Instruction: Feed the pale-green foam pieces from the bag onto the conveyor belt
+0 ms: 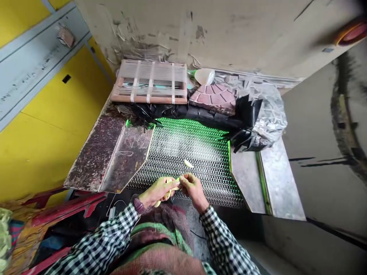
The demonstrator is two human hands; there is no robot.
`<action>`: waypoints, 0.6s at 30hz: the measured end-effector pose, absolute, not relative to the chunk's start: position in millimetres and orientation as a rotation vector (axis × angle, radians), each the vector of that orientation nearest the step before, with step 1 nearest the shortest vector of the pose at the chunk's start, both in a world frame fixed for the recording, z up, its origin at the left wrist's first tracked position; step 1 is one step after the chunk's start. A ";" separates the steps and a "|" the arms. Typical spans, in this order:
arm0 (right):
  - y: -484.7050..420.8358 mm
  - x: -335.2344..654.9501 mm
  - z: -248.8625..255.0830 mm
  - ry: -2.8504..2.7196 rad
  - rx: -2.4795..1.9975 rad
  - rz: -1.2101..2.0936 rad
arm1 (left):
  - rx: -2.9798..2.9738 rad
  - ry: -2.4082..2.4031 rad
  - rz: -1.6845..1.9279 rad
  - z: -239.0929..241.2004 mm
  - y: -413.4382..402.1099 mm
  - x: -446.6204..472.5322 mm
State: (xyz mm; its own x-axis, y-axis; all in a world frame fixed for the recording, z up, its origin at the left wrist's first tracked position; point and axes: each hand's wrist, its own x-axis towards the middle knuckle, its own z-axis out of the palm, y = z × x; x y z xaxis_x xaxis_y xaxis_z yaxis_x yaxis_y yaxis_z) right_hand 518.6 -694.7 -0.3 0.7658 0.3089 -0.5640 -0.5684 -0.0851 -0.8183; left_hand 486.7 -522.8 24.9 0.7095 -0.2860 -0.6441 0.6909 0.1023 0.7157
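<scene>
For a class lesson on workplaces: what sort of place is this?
Probably a factory or workshop. A metal mesh belt, conveyor-like, leads under black sheeting, worn plates flank it, and what looks like a red stop button shows at upper right.

Mesh conveyor (206,168) and stained machine housing (229,34) mark a factory.

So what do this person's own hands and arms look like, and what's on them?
The left hand and right hand are ungloved. Both arms have long black-and-white checked sleeves reaching near the wrists. A purplish band circles the left wrist; whether cuff or bracelet, I can't tell. No such band shows on the right.
</scene>
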 end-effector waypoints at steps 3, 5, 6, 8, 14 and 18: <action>-688.6 529.2 -5.7 0.157 -1.711 0.689 | 1.266 0.527 -0.622 19.2 -517.3 476.8; -687.6 535.0 -1.4 0.089 -1.971 0.552 | 1.210 0.606 -0.552 18.2 -509.4 469.5; -687.1 536.3 3.0 0.061 -2.051 0.482 | 1.164 0.614 -0.543 19.2 -505.2 466.1; -684.8 534.9 14.0 0.029 -2.011 0.478 | 1.039 0.571 -0.575 22.9 -497.6 461.1; -664.6 508.9 30.6 0.038 -1.441 0.900 | 0.738 0.409 -0.666 24.7 -488.0 463.4; -651.5 500.0 15.9 0.178 -1.388 0.808 | 0.692 0.404 -0.711 19.9 -479.1 474.6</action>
